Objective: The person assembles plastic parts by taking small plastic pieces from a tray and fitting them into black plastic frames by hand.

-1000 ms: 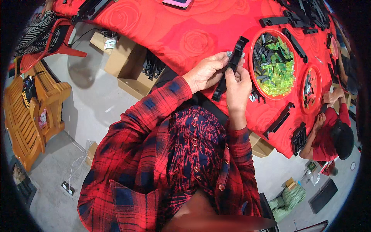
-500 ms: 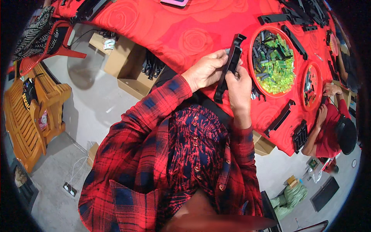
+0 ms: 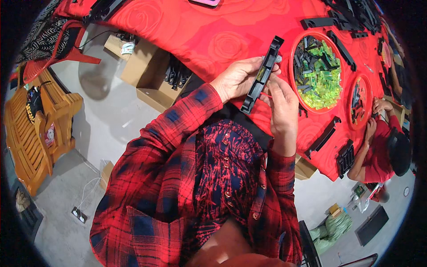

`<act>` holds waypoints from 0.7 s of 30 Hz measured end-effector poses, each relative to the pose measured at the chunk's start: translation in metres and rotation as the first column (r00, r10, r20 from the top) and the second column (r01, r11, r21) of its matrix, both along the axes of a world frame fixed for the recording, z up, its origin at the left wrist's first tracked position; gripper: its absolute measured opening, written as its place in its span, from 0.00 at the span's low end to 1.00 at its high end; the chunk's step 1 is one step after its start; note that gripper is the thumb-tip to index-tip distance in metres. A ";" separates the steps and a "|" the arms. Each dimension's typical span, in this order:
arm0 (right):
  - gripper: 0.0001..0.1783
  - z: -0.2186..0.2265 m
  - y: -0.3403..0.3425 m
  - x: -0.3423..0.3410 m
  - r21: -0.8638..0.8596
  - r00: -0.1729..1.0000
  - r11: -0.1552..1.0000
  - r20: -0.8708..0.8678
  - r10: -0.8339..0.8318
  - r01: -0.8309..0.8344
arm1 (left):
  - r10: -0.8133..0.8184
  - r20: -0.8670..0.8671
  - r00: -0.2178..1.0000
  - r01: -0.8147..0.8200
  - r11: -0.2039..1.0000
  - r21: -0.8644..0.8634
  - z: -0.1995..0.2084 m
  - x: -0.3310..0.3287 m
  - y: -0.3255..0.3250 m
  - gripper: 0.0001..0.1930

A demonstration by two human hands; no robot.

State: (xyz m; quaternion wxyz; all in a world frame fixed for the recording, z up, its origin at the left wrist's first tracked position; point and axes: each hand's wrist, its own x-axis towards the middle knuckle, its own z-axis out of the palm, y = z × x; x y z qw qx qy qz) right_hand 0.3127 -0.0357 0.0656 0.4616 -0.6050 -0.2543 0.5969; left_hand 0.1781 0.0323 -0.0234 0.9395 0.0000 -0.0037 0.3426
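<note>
Red rose-patterned cloth [image 3: 200,40] across the table, with pale grey floor [image 3: 126,138] beyond its edge, a slatted wooden bench [image 3: 29,138] far to the left and an open cardboard box [image 3: 153,101] with dark parts inside, just off the cloth. Near the table's edge, in front of the body, a long black piece [image 3: 261,75], held by the left hand [image 3: 238,76] in a close pinch from its left side, around the middle of the length. Long axis on a steep slant: top end pointing away from the body and a little to the right, bottom end back toward the body and to the left. Along the visible face, notches and recesses. On the other side, the right hand [image 3: 283,104], with fingers half curled and close beside the lower half; cannot tell whether touching or gripping. Just to the right, a red-rimmed round tray [image 3: 291,66] full of yellow-green pieces [image 3: 320,95] and small black pieces [image 3: 304,58]; next to it, a smaller red tray [image 3: 349,104] with dark bits. Nearer the body on the cloth, a similar black strip [image 3: 324,135], slanting the same general way. At the far right, a co-worker [image 3: 376,151] in a red top.
</note>
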 end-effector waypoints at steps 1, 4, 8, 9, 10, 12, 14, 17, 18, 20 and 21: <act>0.21 -0.001 0.000 -0.003 0.000 1.000 1.000 -0.001 0.001 -0.001 | 0.032 -0.118 0.992 -0.031 0.999 0.010 0.000 0.001 0.000 0.20; 0.18 -0.006 0.001 -0.008 0.062 0.974 0.996 0.224 0.046 -0.062 | 0.070 -0.185 0.980 -0.063 0.997 0.046 -0.006 0.009 -0.004 0.21; 0.12 -0.025 0.001 -0.008 0.133 0.939 0.987 0.340 0.045 -0.095 | 0.084 -0.205 0.975 -0.070 0.995 0.073 0.002 0.008 -0.011 0.23; 0.11 -0.028 0.001 -0.006 0.122 0.929 0.988 0.368 0.047 -0.099 | 0.083 -0.205 0.975 -0.070 0.995 0.073 0.004 0.008 -0.011 0.23; 0.10 -0.031 0.002 -0.006 0.111 0.917 0.989 0.396 0.049 -0.101 | 0.087 -0.221 0.971 -0.073 0.995 0.072 0.006 0.008 -0.012 0.24; 0.10 -0.034 0.003 -0.009 0.119 0.916 0.990 0.400 0.025 -0.079 | 0.093 -0.238 0.967 -0.078 0.994 0.072 0.007 0.007 -0.012 0.24; 0.09 -0.035 0.005 -0.011 0.125 0.913 0.991 0.407 -0.002 -0.054 | 0.098 -0.226 0.969 -0.088 0.995 0.053 0.008 0.008 -0.012 0.20; 0.11 -0.029 0.008 -0.011 0.106 0.898 0.992 0.440 0.020 -0.074 | 0.103 -0.215 0.971 -0.089 0.993 0.076 0.010 0.006 -0.012 0.21; 0.12 -0.024 0.009 -0.014 0.081 0.878 0.993 0.477 0.038 -0.087 | 0.102 -0.216 0.971 -0.088 0.993 0.075 0.011 0.005 -0.012 0.21; 0.13 -0.020 0.009 -0.018 0.054 0.857 0.994 0.513 0.054 -0.095 | 0.099 -0.245 0.965 -0.077 0.992 0.097 0.011 0.003 -0.012 0.21; 0.09 -0.020 0.010 -0.021 0.082 0.823 0.992 0.567 0.031 -0.094 | 0.094 -0.244 0.965 -0.073 0.993 0.096 0.008 0.004 -0.013 0.21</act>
